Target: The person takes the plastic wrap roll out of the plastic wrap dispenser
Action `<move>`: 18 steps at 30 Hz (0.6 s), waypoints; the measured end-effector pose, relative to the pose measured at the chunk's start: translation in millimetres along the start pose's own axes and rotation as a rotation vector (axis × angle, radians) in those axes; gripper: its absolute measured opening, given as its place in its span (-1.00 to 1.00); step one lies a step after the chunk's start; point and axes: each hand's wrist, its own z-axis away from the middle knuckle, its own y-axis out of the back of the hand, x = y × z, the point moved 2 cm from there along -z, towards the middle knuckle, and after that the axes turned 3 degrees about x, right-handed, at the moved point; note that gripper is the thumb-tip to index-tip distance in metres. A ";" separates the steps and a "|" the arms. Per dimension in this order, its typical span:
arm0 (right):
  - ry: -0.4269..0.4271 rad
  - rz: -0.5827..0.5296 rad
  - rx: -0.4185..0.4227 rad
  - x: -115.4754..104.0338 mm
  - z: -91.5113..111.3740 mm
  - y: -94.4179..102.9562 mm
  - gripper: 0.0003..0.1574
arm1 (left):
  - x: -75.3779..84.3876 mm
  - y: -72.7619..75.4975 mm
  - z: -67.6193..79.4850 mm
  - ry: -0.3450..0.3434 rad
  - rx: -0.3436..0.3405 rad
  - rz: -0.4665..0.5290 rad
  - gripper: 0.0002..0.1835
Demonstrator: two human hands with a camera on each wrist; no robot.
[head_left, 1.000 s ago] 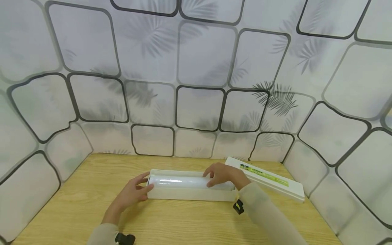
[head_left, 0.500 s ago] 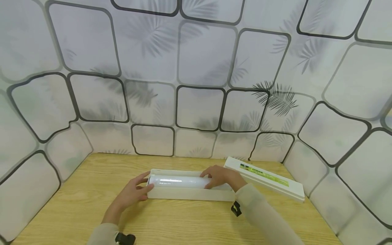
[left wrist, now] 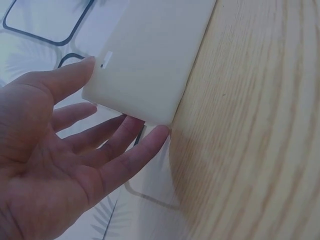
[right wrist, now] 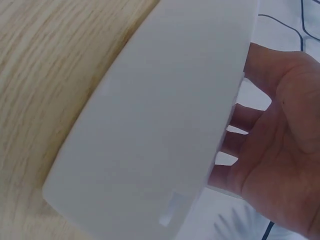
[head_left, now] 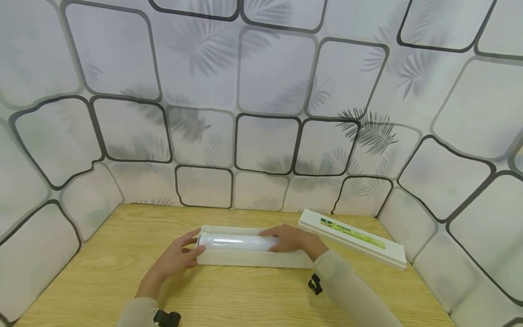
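A long white box (head_left: pixel 253 260) stands uncovered on the wooden table, its length running left to right. Inside lies a shiny roll of cling film (head_left: pixel 237 242), its right part hidden by my right hand (head_left: pixel 292 238). That hand reaches in from above and grips the roll, thumb on the near side and fingers on the far side. In the right wrist view the box wall (right wrist: pixel 150 110) hides its fingertips. My left hand (head_left: pixel 177 254) holds the box's left end. In the left wrist view its thumb is at the upper edge and the little finger (left wrist: pixel 145 150) at the bottom corner.
A white lid (head_left: pixel 353 238) with a green and yellow label lies slanted behind and right of the box. Wood-grain table (head_left: pixel 229 295) extends around the box. A patterned cloth (head_left: pixel 269 145) encloses the back and sides.
My right hand has slid left along the roll and sunk its fingers deeper round it. The left hand, box and lid stay where they were.
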 end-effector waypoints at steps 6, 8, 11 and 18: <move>0.064 -0.036 0.009 -0.3 2.4 -2.9 -0.32 | 0.8 0.1 0.7 0.002 0.001 0.000 -0.19; 0.077 -0.046 0.009 0.0 3.4 -4.0 -0.31 | 1.1 -0.4 1.3 0.005 0.002 0.003 -0.20; 0.096 -0.049 0.012 0.8 4.0 -5.5 -0.31 | 1.4 -0.9 1.9 0.006 0.003 0.002 -0.21; 0.167 -0.011 0.036 1.1 3.7 -4.8 -0.31 | 2.2 0.1 1.2 0.001 0.002 -0.006 -0.20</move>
